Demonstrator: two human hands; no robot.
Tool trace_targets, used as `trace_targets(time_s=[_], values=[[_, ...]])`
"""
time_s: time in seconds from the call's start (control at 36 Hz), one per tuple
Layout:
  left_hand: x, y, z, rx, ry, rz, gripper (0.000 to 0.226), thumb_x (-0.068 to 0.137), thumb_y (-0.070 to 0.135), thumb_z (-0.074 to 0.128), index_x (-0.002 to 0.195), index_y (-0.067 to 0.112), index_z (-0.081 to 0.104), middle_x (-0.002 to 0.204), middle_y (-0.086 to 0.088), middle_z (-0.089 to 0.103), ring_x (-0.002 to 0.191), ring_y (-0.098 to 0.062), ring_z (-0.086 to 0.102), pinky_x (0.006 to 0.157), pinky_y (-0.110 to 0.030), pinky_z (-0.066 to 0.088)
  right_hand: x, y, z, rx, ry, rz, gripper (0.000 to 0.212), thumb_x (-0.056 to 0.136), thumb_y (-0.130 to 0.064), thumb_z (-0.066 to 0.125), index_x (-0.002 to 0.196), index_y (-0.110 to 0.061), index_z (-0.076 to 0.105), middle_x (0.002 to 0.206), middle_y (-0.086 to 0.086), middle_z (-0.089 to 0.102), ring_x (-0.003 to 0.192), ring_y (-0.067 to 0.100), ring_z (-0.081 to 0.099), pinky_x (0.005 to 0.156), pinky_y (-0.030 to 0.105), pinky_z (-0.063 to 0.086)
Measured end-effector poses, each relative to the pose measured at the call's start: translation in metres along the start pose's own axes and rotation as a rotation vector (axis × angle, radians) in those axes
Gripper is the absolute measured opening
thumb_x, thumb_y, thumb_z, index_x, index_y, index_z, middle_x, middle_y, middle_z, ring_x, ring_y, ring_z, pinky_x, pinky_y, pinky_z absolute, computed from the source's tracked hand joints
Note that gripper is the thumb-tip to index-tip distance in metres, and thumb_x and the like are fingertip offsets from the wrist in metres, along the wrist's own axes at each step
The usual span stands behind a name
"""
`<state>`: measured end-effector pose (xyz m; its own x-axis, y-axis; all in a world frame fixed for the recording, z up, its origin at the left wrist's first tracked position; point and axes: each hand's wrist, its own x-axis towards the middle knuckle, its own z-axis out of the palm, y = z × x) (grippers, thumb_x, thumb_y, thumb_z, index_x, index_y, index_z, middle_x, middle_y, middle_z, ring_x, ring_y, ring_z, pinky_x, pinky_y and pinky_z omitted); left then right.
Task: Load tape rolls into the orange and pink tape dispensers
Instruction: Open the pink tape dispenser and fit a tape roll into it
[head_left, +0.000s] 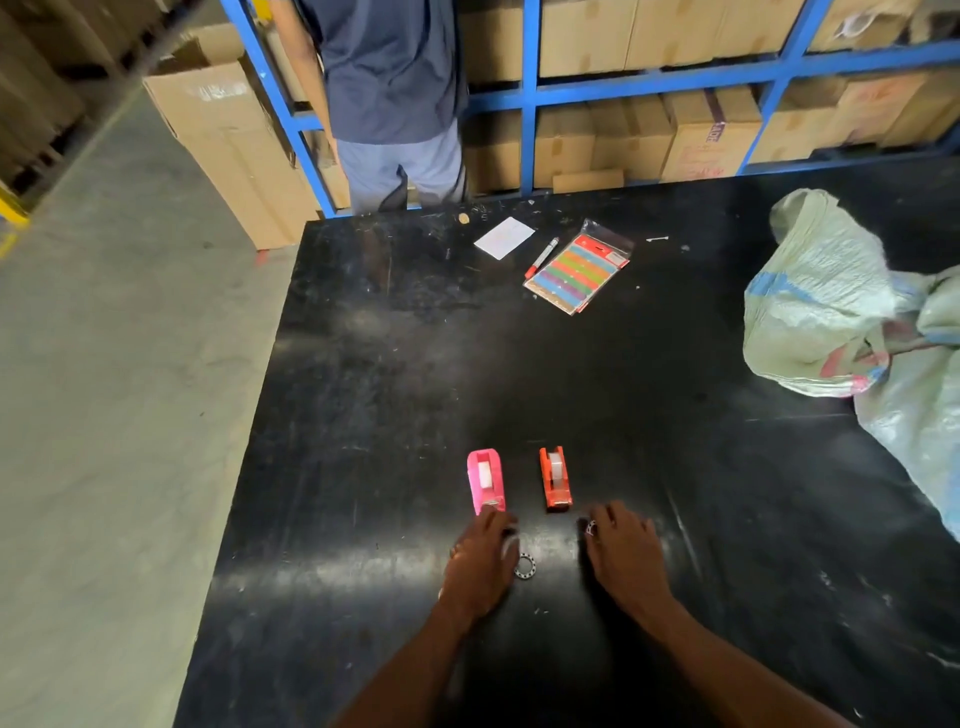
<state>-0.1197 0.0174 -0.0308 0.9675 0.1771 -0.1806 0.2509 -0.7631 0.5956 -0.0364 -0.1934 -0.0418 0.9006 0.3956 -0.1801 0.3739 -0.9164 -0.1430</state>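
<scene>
The pink tape dispenser and the orange tape dispenser stand side by side on the black table, each with a pale tape roll in its cradle. My left hand lies just below the pink dispenser, its fingertips touching the dispenser's near end. Its fingers curl over a clear tape roll. A small toothed ring lies on the table beside that hand. My right hand rests below and right of the orange dispenser. It pinches a small round piece at its fingertips.
Farther back lie a white paper, a red marker and a packet of coloured strips. A pale woven sack covers the table's right side. A person stands at the far edge before blue shelving with cartons.
</scene>
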Motion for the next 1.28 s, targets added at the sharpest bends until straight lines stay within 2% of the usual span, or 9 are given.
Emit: trace_targets(time_s=[0.11, 0.28, 0.53, 0.64, 0.72, 0.89, 1.06, 1.17, 1.28], values=[[-0.009, 0.005, 0.022, 0.134, -0.183, 0.067, 0.049, 0.091, 0.041, 0.056, 0.138, 0.031, 0.046, 0.140, 0.004, 0.046, 0.123, -0.016, 0.052, 0.100, -0.032, 0.050, -0.004, 0.005, -0.002, 0.084, -0.106, 0.023, 0.041, 0.087, -0.033, 0.062, 0.125, -0.025, 0.050, 0.115, 0.004, 0.053, 0.094, 0.025, 0.061, 0.073, 0.037, 0.052], [-0.012, 0.011, 0.035, 0.218, -0.285, 0.028, 0.030, 0.096, 0.019, 0.053, 0.126, 0.021, 0.053, 0.137, -0.003, 0.044, 0.124, -0.024, 0.046, 0.096, -0.039, 0.049, -0.003, 0.000, -0.002, 0.158, -0.217, -0.035, 0.030, 0.098, -0.020, 0.049, 0.128, -0.016, 0.046, 0.126, 0.007, 0.047, 0.098, 0.020, 0.060, 0.080, 0.029, 0.055], [-0.009, -0.030, -0.014, 0.065, -0.107, -0.010, 0.045, 0.097, 0.029, 0.052, 0.140, 0.019, 0.049, 0.141, -0.003, 0.050, 0.128, -0.020, 0.049, 0.107, -0.026, 0.039, 0.001, -0.043, -0.004, 0.265, -0.289, -0.303, 0.028, 0.094, -0.039, 0.047, 0.118, -0.025, 0.051, 0.123, 0.001, 0.050, 0.095, 0.020, 0.061, 0.081, 0.033, 0.052], [-0.004, -0.062, -0.051, 0.085, -0.023, -0.086, 0.034, 0.095, 0.022, 0.059, 0.127, 0.011, 0.058, 0.127, -0.007, 0.057, 0.115, -0.026, 0.058, 0.095, -0.030, 0.043, 0.021, -0.090, -0.009, 0.310, -0.243, -0.392, 0.028, 0.092, -0.035, 0.047, 0.114, -0.019, 0.054, 0.119, 0.003, 0.053, 0.104, 0.025, 0.058, 0.084, 0.037, 0.050], [0.002, -0.083, -0.075, 0.137, 0.017, -0.155, 0.035, 0.094, 0.022, 0.059, 0.129, 0.017, 0.058, 0.132, -0.002, 0.056, 0.117, -0.023, 0.059, 0.094, -0.031, 0.049, 0.038, -0.125, -0.010, 0.300, -0.196, -0.443, 0.033, 0.092, -0.030, 0.050, 0.121, -0.016, 0.054, 0.129, 0.005, 0.050, 0.105, 0.027, 0.060, 0.084, 0.038, 0.051], [0.020, -0.112, -0.105, 0.172, 0.023, -0.277, 0.036, 0.093, 0.025, 0.060, 0.128, 0.026, 0.055, 0.137, 0.005, 0.052, 0.123, -0.019, 0.056, 0.089, -0.035, 0.053, 0.073, -0.185, -0.003, 0.184, -0.149, -0.389, 0.042, 0.096, -0.024, 0.048, 0.137, -0.015, 0.045, 0.135, 0.005, 0.049, 0.117, 0.022, 0.058, 0.085, 0.032, 0.051], [0.037, -0.132, -0.107, 0.125, -0.001, -0.294, 0.040, 0.092, 0.024, 0.061, 0.131, 0.027, 0.053, 0.140, 0.006, 0.051, 0.126, -0.019, 0.055, 0.093, -0.034, 0.052, 0.096, -0.217, 0.008, 0.085, -0.181, -0.271, 0.047, 0.095, -0.018, 0.050, 0.141, -0.015, 0.039, 0.137, 0.007, 0.044, 0.115, 0.025, 0.059, 0.082, 0.036, 0.056], [0.045, -0.138, -0.101, 0.106, -0.094, -0.312, 0.047, 0.097, 0.024, 0.054, 0.143, 0.028, 0.045, 0.153, 0.003, 0.040, 0.140, -0.022, 0.044, 0.104, -0.035, 0.047, 0.098, -0.226, 0.017, 0.066, -0.179, -0.179, 0.051, 0.094, -0.009, 0.053, 0.142, -0.015, 0.038, 0.139, 0.008, 0.043, 0.125, 0.025, 0.053, 0.092, 0.033, 0.053], [0.043, -0.142, -0.098, 0.052, -0.113, -0.303, 0.048, 0.097, 0.021, 0.052, 0.143, 0.029, 0.044, 0.153, 0.002, 0.036, 0.145, -0.024, 0.038, 0.106, -0.038, 0.048, 0.093, -0.231, 0.022, 0.049, -0.137, -0.156, 0.049, 0.096, -0.005, 0.042, 0.144, -0.011, 0.034, 0.142, 0.013, 0.041, 0.133, 0.028, 0.043, 0.104, 0.033, 0.044]])
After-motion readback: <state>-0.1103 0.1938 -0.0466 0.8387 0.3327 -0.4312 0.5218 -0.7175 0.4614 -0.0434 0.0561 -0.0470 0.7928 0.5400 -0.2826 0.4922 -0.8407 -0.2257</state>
